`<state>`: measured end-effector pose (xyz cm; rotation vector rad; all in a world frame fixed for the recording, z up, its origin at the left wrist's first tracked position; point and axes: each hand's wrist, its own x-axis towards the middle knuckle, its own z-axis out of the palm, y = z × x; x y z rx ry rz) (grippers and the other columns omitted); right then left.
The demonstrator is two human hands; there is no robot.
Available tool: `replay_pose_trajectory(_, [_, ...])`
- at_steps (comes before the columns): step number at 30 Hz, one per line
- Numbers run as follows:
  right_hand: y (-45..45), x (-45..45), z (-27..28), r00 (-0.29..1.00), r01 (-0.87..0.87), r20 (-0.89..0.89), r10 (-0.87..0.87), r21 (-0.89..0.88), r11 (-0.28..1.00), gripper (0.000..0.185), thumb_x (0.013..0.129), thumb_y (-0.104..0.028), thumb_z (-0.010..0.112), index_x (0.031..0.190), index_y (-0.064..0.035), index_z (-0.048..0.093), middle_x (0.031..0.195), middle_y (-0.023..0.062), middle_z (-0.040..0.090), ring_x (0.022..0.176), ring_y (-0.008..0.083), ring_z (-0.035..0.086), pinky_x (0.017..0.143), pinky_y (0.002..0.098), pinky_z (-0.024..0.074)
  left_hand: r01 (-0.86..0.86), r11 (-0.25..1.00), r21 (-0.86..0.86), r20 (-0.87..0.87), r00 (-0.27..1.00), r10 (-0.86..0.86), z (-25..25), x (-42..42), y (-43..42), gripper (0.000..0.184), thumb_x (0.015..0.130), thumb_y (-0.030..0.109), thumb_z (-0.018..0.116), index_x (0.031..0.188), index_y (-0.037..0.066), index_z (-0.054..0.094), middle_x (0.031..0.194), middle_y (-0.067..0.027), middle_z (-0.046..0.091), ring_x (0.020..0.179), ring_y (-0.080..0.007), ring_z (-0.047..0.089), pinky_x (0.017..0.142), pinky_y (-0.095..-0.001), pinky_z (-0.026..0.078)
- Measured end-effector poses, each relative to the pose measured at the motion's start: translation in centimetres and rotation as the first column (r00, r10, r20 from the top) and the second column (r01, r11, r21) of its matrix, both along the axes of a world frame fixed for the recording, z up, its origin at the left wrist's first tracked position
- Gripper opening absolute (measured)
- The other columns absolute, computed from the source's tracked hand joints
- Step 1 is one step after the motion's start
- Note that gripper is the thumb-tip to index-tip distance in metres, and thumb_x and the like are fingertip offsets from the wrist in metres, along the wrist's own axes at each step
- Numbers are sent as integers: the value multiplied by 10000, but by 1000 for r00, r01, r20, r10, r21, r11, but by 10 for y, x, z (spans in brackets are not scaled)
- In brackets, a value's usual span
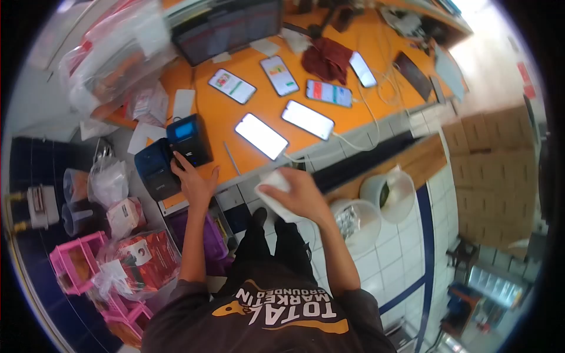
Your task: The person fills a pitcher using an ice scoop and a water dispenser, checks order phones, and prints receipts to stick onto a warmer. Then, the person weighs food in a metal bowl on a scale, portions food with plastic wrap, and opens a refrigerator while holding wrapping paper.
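Note:
My left hand (196,183) is at the front left of the orange desk, fingers apart, with a fingertip touching a small black printer-like machine (158,170). Beside that stands a second black machine with a lit blue screen (187,130). My right hand (299,197) is closed on a folded white piece (274,189), paper or cloth, just off the desk's front edge. Nearest to it on the desk lie two phones with bright white screens, one phone (262,136) left of the other phone (308,120). A thin pen-like stick (232,157) lies between my hands.
Further back are more lit phones (232,86), a dark red cloth (329,60) and a monitor (226,29). White cables (365,147) hang over the front edge. Clear buckets (356,226) stand at right. Bagged goods (144,262) and pink baskets (79,262) are at left.

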<state>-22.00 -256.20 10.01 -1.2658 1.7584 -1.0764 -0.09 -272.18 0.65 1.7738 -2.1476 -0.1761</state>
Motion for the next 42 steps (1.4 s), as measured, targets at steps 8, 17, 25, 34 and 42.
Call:
replay_pose_trajectory(8, [272, 26, 87, 491, 870, 442, -751, -291, 398, 201, 966, -160, 620, 1098, -9, 610, 921, 34, 656, 806, 64, 574, 703, 246, 473, 487, -868, 97, -870, 465, 164, 93, -86, 257, 900, 910, 689, 416, 1459, -20, 341, 1368, -226, 517, 1295, -328, 487, 1001, -446, 443])
replay_pose_trajectory(17, [664, 181, 97, 227, 866, -221, -949, -400, 300, 227, 687, -4, 697, 911, -10, 660, 1275, 162, 571, 1188, 351, 513, 1025, 455, 392, 325, -942, 88, -774, 618, 141, 161, -239, 686, 666, 994, 378, 462, 1447, -88, 314, 1408, -267, 467, 1260, -356, 524, 1079, -441, 434])
replay_pose_trajectory(25, [880, 257, 25, -273, 921, -16, -962, -294, -256, 273, 682, 15, 680, 950, -34, 700, 1233, 170, 601, 1109, 331, 580, 931, 385, 463, -11, -999, -41, -909, 417, 33, 191, -290, 1022, 567, 996, 242, 497, 1427, -92, 344, 1389, -281, 482, 1237, -337, 556, 1055, -403, 472])
replay_pose_trajectory(34, [1077, 200, 7, -476, 836, 147, -867, -231, -498, 357, 778, 42, 572, 1104, -16, 706, 900, 121, 660, 801, 189, 627, 745, 275, 471, -349, -930, -118, -937, 349, -12, 208, -376, 1341, 474, 1039, 198, 340, 1414, -92, 353, 1404, -289, 463, 1233, -355, 560, 1026, -394, 507])
replay_pose_trajectory(42, [1234, 180, 0, -641, 626, 438, -631, -179, -759, 333, 879, 66, 503, 1136, -1, 705, 929, 65, 649, 828, 104, 602, 727, 215, 463, -589, -796, -140, -952, 302, -56, 238, -366, 1629, 508, 1029, 230, 357, 1425, -88, 343, 1408, -304, 450, 1253, -375, 541, 1041, -406, 500])
